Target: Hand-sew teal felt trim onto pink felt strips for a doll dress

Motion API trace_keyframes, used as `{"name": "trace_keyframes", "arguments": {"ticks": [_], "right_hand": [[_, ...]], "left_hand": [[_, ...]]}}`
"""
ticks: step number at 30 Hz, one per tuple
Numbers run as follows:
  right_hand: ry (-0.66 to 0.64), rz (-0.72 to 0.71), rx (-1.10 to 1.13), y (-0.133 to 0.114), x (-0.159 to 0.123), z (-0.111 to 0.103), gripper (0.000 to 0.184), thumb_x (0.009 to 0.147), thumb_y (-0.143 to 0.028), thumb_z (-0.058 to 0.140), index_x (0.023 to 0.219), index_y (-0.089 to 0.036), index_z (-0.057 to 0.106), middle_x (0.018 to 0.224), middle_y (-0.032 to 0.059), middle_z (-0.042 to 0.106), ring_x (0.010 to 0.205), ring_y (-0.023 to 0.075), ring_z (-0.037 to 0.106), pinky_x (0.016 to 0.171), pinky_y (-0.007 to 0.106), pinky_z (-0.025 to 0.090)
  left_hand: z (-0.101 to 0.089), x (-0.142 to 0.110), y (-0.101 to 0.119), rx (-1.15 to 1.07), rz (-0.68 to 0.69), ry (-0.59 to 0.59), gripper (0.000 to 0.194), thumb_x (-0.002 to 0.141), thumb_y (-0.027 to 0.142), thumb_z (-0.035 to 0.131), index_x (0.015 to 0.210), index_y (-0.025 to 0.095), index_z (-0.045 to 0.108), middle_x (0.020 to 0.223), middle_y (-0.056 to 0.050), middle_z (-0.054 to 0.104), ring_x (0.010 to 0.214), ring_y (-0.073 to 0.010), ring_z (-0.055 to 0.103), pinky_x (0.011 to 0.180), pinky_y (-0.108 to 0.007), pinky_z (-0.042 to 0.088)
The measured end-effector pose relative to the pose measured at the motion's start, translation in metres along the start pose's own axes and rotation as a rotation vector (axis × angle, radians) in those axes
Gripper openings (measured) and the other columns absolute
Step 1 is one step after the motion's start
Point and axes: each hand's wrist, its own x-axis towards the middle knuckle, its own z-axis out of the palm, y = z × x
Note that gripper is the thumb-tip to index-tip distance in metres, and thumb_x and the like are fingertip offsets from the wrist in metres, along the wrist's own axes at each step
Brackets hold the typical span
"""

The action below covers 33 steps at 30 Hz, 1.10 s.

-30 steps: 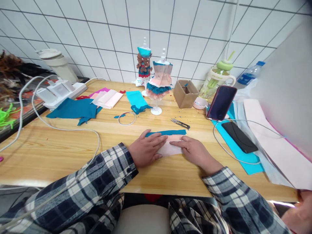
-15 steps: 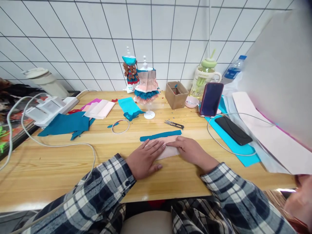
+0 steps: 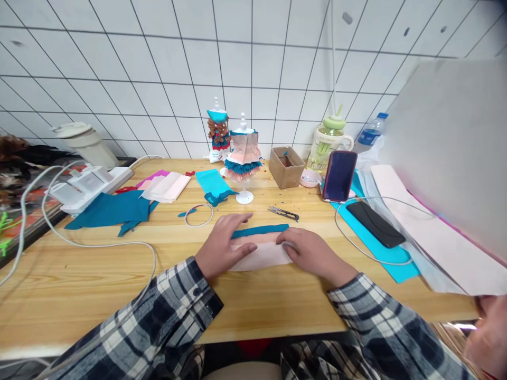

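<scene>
A strip of pale pink crepe paper [image 3: 259, 256] lies on the wooden table before me, with a narrow teal strip [image 3: 261, 230] along its far edge. Over the left end of both rests my left hand [image 3: 222, 245], thumb lying on the pink paper and fingers spread away from it, reaching past the teal strip. My right hand [image 3: 311, 249] is closed at the paper's right end, its fingertips pinching the edge. Beyond them lie small thread snips [image 3: 283, 212] and a thin hoop [image 3: 199, 215]. A doll-size dress form [image 3: 244, 153] wears a pink and teal paper dress.
Behind stand a second dressed form [image 3: 218, 134], a cardboard box [image 3: 287, 168], a pink dish [image 3: 310, 178] and a propped phone [image 3: 339, 176]. Another phone [image 3: 375, 224] lies on blue paper at right. Teal paper [image 3: 111, 210], a power strip [image 3: 97, 184] and a cable occupy the left.
My left hand has lifted from flat on the pink paper and shifted left, thumb now apart. My right fingers have curled at its right end. The view has tilted up slightly.
</scene>
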Motion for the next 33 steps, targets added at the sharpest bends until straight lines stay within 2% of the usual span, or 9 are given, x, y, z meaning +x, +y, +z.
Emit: {"name": "trace_keyframes", "arguments": {"ticks": [3,7,11,14,17,22,27,30,33], "right_hand": [[-0.075,0.037,-0.078,-0.002,0.018,-0.020,0.023,0.082,-0.023,0.059,0.104,-0.026,0.066,0.102,0.0030,0.071,0.092,0.0217,0.063,0.075,0.030,0.044],[-0.165,0.328,-0.150,0.017,0.048,-0.038,0.027,0.088,-0.042,0.056,0.076,-0.020,0.068,0.073,0.0070,0.068,0.065,0.0201,0.061,0.059,0.029,0.040],[-0.033,0.143,-0.090,0.026,0.063,-0.018,0.031,0.079,-0.042,0.069,0.101,-0.021,0.069,0.099,0.0087,0.067,0.090,0.0226,0.061,0.073,0.030,0.043],[-0.076,0.103,-0.075,0.023,0.064,0.001,0.016,0.075,-0.031,0.072,0.087,-0.020,0.067,0.092,0.0056,0.063,0.087,0.0202,0.058,0.075,0.030,0.041],[-0.085,0.136,0.027,0.018,0.064,0.010,0.006,0.079,-0.025,0.065,0.079,-0.020,0.063,0.083,0.0019,0.063,0.079,0.0169,0.057,0.069,0.027,0.040],[0.041,0.245,-0.036,0.003,0.065,0.017,0.023,0.081,-0.039,0.064,0.093,-0.020,0.061,0.099,0.0070,0.064,0.090,0.0211,0.058,0.073,0.030,0.040],[0.038,0.314,0.109,-0.001,0.067,0.021,0.012,0.077,-0.032,0.062,0.078,-0.022,0.055,0.082,0.0005,0.063,0.076,0.0177,0.057,0.064,0.028,0.037],[0.186,0.366,0.373,0.002,0.067,0.019,0.015,0.077,-0.029,0.061,0.087,-0.023,0.053,0.078,-0.0026,0.063,0.072,0.0155,0.056,0.065,0.027,0.040],[0.382,0.359,0.769,-0.005,0.067,0.019,0.036,0.081,-0.034,0.058,0.113,-0.023,0.047,0.085,-0.0006,0.064,0.071,0.0150,0.058,0.063,0.026,0.044]], "left_hand": [[0.003,0.009,-0.014,0.139,-0.197,-0.121,0.086,0.066,0.070,0.068,0.134,0.020,0.051,0.132,-0.014,0.053,0.121,-0.0364,0.047,0.101,-0.054,0.036],[0.007,0.005,-0.032,0.245,-0.163,-0.159,0.085,0.064,0.068,0.072,0.134,0.026,0.050,0.134,-0.011,0.050,0.123,-0.0356,0.045,0.103,-0.057,0.030],[-0.002,0.000,-0.040,0.272,-0.148,-0.056,0.078,0.066,0.066,0.071,0.131,0.027,0.053,0.132,-0.010,0.052,0.122,-0.0343,0.046,0.104,-0.056,0.029],[-0.009,0.003,-0.038,0.332,-0.156,0.068,0.072,0.070,0.059,0.072,0.131,0.027,0.053,0.134,-0.012,0.052,0.122,-0.0352,0.045,0.103,-0.057,0.029],[-0.010,0.005,-0.033,0.384,-0.154,0.152,0.063,0.075,0.046,0.072,0.131,0.028,0.053,0.134,-0.011,0.053,0.122,-0.0347,0.045,0.102,-0.056,0.030],[-0.007,0.003,-0.031,0.386,-0.139,0.152,0.054,0.079,0.040,0.068,0.129,0.028,0.055,0.130,-0.010,0.056,0.118,-0.0341,0.048,0.100,-0.055,0.033],[-0.014,-0.001,-0.023,0.204,-0.029,0.289,0.028,0.089,0.038,0.056,0.109,0.021,0.065,0.107,-0.009,0.064,0.104,-0.0248,0.056,0.095,-0.042,0.042],[-0.015,-0.004,-0.014,-0.048,0.102,0.185,0.029,0.092,0.040,0.050,0.079,0.019,0.066,0.083,-0.007,0.064,0.082,-0.0185,0.058,0.079,-0.033,0.047],[-0.007,-0.007,-0.006,-0.217,0.259,-0.081,0.041,0.092,0.045,0.048,0.064,0.019,0.062,0.071,-0.005,0.060,0.072,-0.0170,0.055,0.071,-0.030,0.046]]}}
